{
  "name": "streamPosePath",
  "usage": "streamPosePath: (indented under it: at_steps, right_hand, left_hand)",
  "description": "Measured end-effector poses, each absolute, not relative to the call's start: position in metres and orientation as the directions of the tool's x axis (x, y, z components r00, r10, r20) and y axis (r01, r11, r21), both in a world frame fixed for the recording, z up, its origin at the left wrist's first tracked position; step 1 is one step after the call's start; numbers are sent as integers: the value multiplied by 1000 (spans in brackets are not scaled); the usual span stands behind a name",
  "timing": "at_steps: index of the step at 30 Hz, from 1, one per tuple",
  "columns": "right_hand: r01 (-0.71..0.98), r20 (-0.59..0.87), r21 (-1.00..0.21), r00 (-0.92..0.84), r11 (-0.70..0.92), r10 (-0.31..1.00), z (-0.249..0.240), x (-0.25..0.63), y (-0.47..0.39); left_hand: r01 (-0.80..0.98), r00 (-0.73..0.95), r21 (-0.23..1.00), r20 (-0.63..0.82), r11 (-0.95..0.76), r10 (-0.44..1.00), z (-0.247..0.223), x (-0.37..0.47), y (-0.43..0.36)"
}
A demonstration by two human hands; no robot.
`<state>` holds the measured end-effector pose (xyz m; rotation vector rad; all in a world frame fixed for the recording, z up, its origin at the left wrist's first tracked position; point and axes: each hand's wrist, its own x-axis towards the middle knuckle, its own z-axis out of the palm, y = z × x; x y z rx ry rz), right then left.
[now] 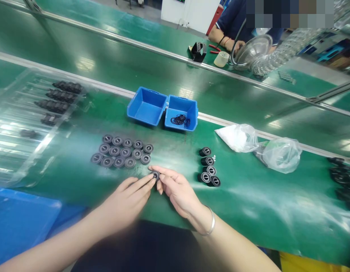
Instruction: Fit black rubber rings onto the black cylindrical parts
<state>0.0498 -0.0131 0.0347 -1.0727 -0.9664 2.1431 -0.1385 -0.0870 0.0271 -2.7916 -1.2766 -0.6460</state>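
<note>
A small round black part (155,175) is held between my two hands above the green table. My left hand (129,198) has its fingertips pressed on the part's top and left side. My right hand (177,189) pinches it from the right with thumb and fingers. Several similar round black parts (125,152) stand in rows just beyond my left hand. To the right of my right hand, several black cylindrical parts (211,170) form a short column, with tiny white pieces (214,157) beside them.
Two blue bins (148,109) stand at the back, the right one (181,113) holding black rings. Clear plastic bags (282,155) lie at right. A transparent tray (22,124) with black parts is at left, a blue container (24,226) below it. A person's arm (225,39) shows across the table.
</note>
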Motion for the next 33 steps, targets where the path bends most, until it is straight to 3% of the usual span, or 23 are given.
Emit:
streamPosePath:
  at_steps: [15,23,33]
  right_hand:
    - [-43,-478,-719,-695,-694,537,36,53,0]
    - [-114,-401,-707,-748,-698,528,34,53,-2]
    - [-35,-473,-685,-739,-728,480,35,49,9]
  left_hand:
    - [748,561,172,352,-641,749,25,-133,-92]
    - [722,580,171,378,-670,722,27,-142,-89]
    - [711,663,118,216,-693,717,34,-143,-84]
